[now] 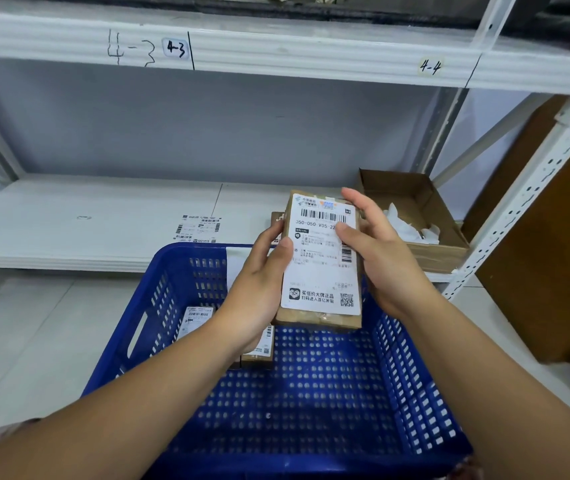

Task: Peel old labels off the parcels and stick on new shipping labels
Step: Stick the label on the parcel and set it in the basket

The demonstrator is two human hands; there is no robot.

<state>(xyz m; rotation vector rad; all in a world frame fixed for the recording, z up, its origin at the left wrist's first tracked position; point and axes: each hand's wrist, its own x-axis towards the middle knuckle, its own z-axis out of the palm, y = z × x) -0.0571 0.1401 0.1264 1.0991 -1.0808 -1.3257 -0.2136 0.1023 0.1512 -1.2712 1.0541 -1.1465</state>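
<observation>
I hold a small brown cardboard parcel (318, 318) above the blue basket (311, 393). A white shipping label (321, 271) with a barcode covers its top face. My left hand (259, 289) grips the parcel's left edge, thumb on the label. My right hand (377, 251) holds the right edge, its thumb pressing on the label near the barcode. Two more labelled parcels (257, 351) lie in the basket under my left wrist, partly hidden. Loose label sheets (198, 228) lie on the white shelf.
An open cardboard box (415, 216) with crumpled white backing paper stands on the shelf at the right. Another brown parcel (277, 218) peeks out behind the held one. A white shelf upright (518, 209) and a brown board stand to the right.
</observation>
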